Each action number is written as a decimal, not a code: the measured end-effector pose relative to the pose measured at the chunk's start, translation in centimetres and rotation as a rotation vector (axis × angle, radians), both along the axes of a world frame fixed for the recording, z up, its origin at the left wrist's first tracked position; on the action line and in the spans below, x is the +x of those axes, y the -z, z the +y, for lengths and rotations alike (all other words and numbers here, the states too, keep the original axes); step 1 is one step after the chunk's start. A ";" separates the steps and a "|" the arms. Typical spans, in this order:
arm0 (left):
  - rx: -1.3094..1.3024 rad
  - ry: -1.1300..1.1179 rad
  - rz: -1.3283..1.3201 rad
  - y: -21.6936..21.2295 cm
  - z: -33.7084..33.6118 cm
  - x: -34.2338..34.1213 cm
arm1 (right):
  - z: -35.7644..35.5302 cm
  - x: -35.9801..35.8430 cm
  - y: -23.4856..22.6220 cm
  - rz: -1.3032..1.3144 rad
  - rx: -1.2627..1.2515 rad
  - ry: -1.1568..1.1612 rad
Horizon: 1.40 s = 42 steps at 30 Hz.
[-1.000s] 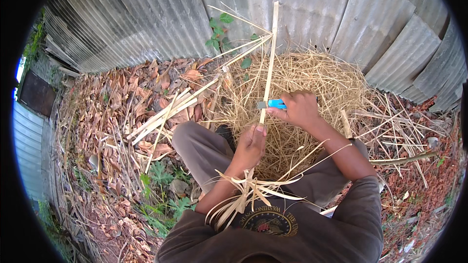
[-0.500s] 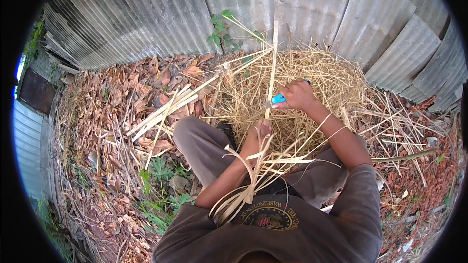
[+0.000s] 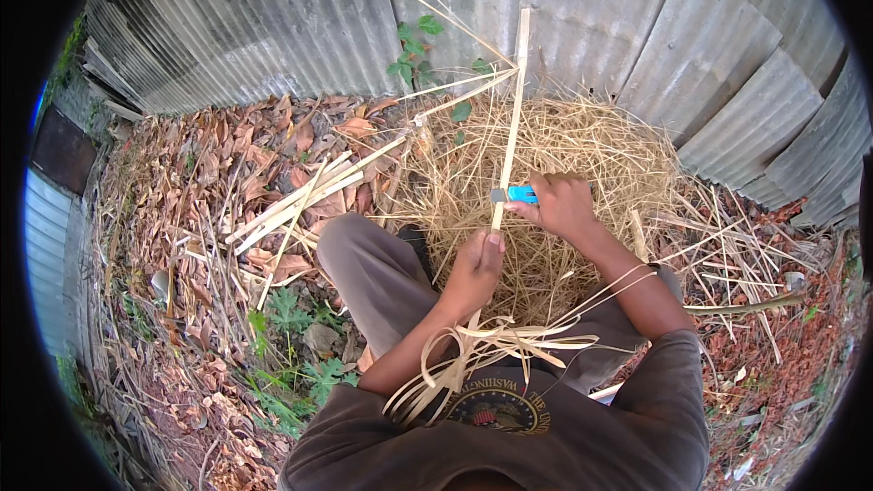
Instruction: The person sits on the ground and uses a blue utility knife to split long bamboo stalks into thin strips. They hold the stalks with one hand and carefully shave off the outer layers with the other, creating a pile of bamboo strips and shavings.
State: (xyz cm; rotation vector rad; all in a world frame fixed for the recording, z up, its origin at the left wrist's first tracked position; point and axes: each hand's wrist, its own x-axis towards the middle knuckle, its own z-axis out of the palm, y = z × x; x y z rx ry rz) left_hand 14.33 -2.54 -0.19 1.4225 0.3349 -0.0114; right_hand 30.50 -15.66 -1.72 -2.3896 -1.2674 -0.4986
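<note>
Loose cut strips (image 3: 300,205) lie on the leaf-strewn ground toward its left edge, clear of the work. The left hand (image 3: 475,268) is closed around the upright bamboo strip (image 3: 509,127), just below the blade. The right hand (image 3: 562,205) grips a blue-handled knife (image 3: 516,194) set against that strip. Judged risk: a slip down the strip would drive the blade into the left fingers; peeled ribbons (image 3: 491,345) at the lap may snag.

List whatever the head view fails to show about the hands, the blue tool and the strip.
- Blue tool: mostly covered by the right hand; its blade is too small to make out.
- Bamboo strip: its lower part hidden inside the left hand.
- Left hand's grip: fingers face away from the camera.
</note>
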 end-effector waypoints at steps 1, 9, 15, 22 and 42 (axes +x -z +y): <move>-0.044 0.007 -0.009 -0.1 0.0 -0.1 | -0.2 0.6 -0.4 -0.215 -0.006 -0.020; -0.127 0.009 -0.108 -0.5 0.1 -1.1 | 0.1 -0.2 -1.9 -0.312 0.170 -0.087; -0.153 -0.011 -0.116 -1.3 -0.1 -1.5 | -0.7 -2.2 -3.0 -0.231 0.126 -0.112; -0.200 -0.046 -0.153 -1.6 0.0 -1.3 | -1.0 -3.1 -4.6 -0.408 0.201 -0.105; -0.276 -0.016 -0.152 -2.4 -0.6 -1.1 | -1.3 -2.9 -4.6 -0.319 0.177 -0.083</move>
